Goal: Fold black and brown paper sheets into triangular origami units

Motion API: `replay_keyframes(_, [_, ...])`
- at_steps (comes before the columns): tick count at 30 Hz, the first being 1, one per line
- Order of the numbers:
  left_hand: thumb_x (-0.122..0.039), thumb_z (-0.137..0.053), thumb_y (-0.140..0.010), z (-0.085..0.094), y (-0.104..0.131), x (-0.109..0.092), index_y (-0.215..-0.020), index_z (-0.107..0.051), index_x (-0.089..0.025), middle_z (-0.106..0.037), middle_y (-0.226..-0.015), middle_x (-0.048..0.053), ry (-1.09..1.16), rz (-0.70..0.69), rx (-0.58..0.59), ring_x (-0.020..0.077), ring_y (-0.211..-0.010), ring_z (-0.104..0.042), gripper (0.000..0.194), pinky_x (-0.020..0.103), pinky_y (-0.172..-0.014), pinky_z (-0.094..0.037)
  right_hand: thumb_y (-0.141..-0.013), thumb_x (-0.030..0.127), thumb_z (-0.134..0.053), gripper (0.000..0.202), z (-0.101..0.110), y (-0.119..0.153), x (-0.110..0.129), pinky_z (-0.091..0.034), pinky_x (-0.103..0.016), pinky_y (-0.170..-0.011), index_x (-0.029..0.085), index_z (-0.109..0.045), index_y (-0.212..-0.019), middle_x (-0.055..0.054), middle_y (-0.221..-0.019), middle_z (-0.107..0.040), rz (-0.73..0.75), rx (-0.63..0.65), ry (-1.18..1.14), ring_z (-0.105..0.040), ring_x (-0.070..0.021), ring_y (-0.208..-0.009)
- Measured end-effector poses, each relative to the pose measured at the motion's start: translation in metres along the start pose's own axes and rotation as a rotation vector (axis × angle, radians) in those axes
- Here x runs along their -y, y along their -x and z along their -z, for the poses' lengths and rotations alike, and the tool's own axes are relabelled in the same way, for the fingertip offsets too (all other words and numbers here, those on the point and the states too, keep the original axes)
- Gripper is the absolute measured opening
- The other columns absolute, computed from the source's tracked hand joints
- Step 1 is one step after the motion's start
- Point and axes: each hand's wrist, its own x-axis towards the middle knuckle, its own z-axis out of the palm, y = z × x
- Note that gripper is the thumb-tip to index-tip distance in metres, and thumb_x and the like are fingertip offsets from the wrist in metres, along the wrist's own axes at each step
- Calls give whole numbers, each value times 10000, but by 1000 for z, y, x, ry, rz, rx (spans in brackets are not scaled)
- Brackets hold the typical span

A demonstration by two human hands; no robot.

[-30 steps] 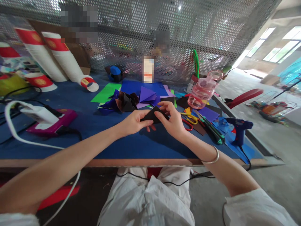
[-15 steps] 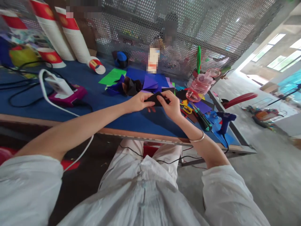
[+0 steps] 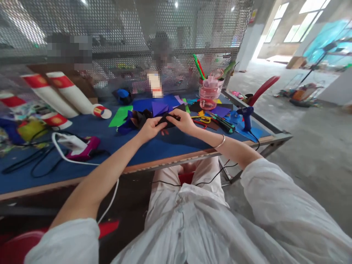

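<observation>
Daylight glares through windows (image 3: pixel 310 22) — edges stretched (far left soft).

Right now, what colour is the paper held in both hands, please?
The paper is black, best seen in the head view.

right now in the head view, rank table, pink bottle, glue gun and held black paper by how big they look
1. Table
2. Pink bottle
3. Glue gun and black paper: unsure, the paper is partly hidden

Left hand (image 3: pixel 150 128) and right hand (image 3: pixel 183 121) pinch black paper (image 3: pixel 164 119) above a blue tabletop (image 3: pixel 156 151).
</observation>
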Motion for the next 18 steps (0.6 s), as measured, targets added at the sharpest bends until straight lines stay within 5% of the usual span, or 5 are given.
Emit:
replay_keyframes(9, [-633, -683, -824, -3, -1, 6, -1000, -715, -119, -676, -561, 4, -50, 9, -39, 157, -460, -605, 544, 251, -458, -495, -889, 366, -626, 215, 1, 4, 1, -457, -272, -735, 167, -708, -878, -35, -875, -711, -38, 26, -39, -588, -150, -796])
replay_keyframes(18, [-544, -694, -848, -3, 1, 2, -996, -722, -109, -667, -554, 1, -51, 39, -45, 160, -475, -611, 460, 267, -505, -523, -891, 427, -614, 285, 0, 5, -3, -451, -276, -752, 157, -704, -898, -32, -877, -710, -89, 41, -77, -596, -149, -806])
